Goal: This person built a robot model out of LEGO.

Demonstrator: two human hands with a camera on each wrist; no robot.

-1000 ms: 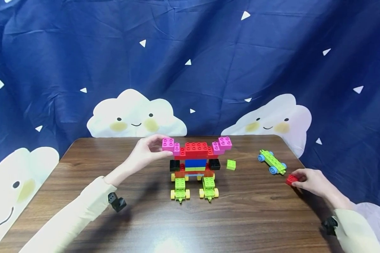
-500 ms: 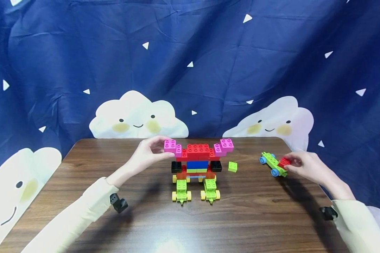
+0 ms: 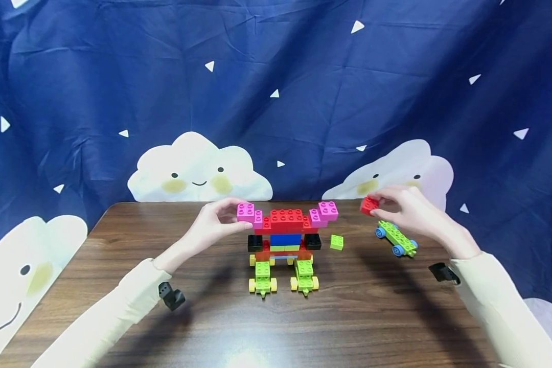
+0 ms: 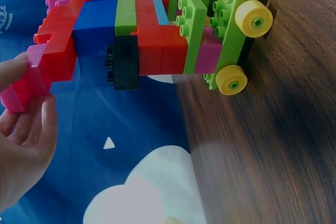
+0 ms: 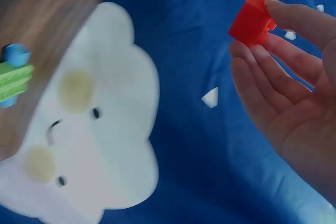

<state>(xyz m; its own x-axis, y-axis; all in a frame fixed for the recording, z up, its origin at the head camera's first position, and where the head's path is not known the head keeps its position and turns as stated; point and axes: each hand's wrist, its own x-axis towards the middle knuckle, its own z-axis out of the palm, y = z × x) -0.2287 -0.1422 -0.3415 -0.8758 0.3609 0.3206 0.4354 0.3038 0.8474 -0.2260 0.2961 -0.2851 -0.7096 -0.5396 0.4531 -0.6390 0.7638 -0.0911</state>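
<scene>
A figure built of toy bricks [image 3: 286, 240] stands mid-table on green wheeled bases with yellow wheels. Its body is red, blue and black, and pink bricks form an arm on each side. My left hand [image 3: 211, 227] pinches the pink bricks [image 3: 246, 210] of the left arm between thumb and fingers; the left wrist view shows this grip on the pink bricks [image 4: 35, 69] up close. Held up above the table at the right, a red brick [image 3: 369, 205] is pinched by my right hand [image 3: 411, 212]. In the right wrist view the red brick [image 5: 253, 17] sits between thumb and fingertips.
A green car base [image 3: 395, 238] with blue wheels lies on the table below my right hand. One small green brick [image 3: 337, 242] lies just right of the figure. Behind the wooden table [image 3: 202, 317] hangs a blue curtain [image 3: 276, 102] with clouds.
My right hand has lifted the red brick off the table's right side and carried it up and left, past the green car base. The left hand keeps its hold on the pink bricks.
</scene>
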